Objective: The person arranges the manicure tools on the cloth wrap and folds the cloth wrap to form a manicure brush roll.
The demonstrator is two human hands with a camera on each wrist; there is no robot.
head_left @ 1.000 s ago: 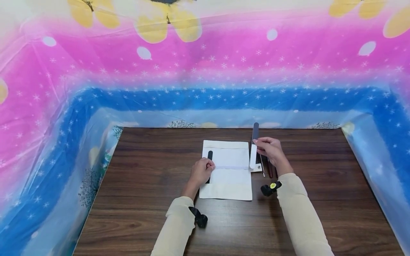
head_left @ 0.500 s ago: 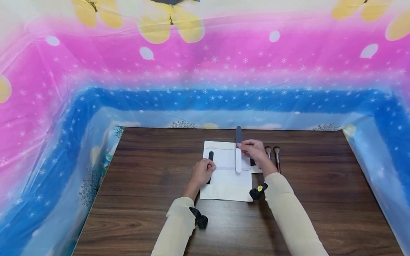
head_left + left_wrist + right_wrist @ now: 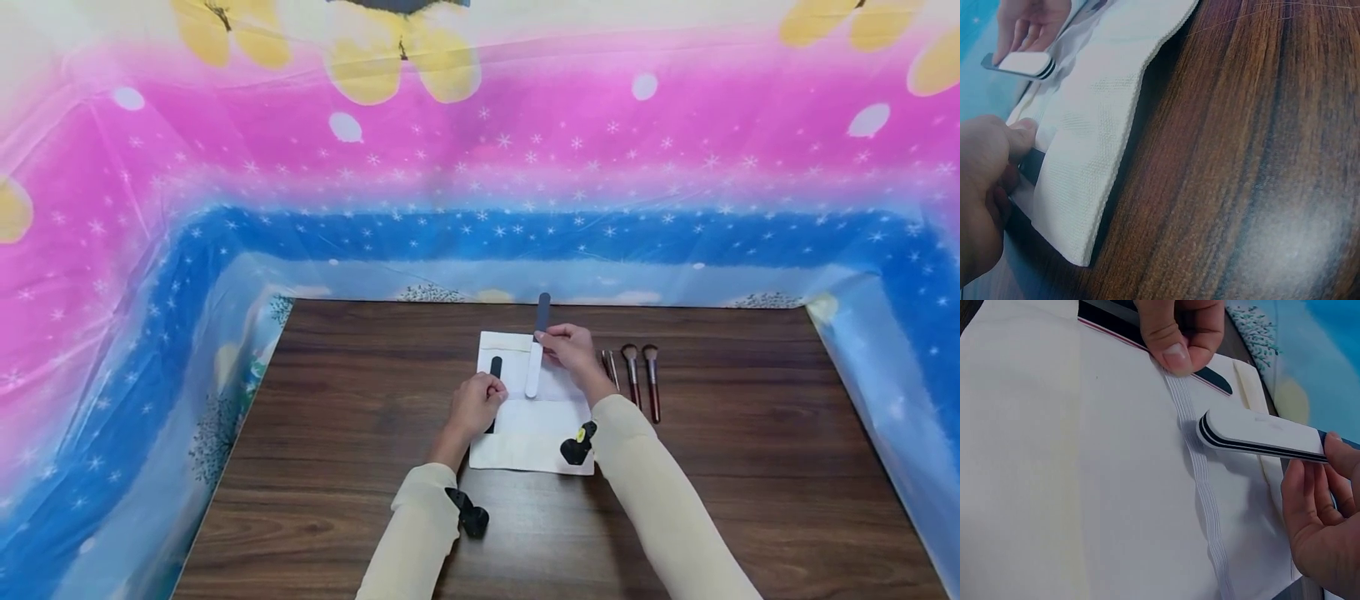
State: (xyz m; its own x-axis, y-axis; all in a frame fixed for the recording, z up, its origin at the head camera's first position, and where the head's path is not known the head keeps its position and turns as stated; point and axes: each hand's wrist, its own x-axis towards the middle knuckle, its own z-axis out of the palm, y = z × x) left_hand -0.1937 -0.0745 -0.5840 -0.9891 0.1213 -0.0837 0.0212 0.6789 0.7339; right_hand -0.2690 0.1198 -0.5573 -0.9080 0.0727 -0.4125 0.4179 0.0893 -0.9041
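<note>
A white cloth pouch (image 3: 528, 454) lies unfolded on the table, crossed by a ribbed elastic band (image 3: 1200, 469). A black nail file (image 3: 1213, 381) lies along its left side, its lower end under the front flap (image 3: 1091, 137). My left hand (image 3: 477, 403) pinches the elastic band where it meets this file; the fingertips partly cover both. My right hand (image 3: 573, 350) holds a nail buffer (image 3: 534, 367), white at one end and grey at the other, between thumb and fingers. The buffer's white rounded end hovers above the pouch, close to the band and apart from it.
Two makeup brushes (image 3: 652, 383) with dark red handles lie to the right of the pouch. Beside them are slim metal tools (image 3: 611, 371), partly hidden by my right wrist. Wooden table (image 3: 337, 467) surrounds the pouch; a patterned curtain (image 3: 450, 229) hangs behind.
My right hand has carried the nail buffer leftward, from beside the pouch's right edge to over its middle, uncovering the brushes. My left hand stays at the black nail file.
</note>
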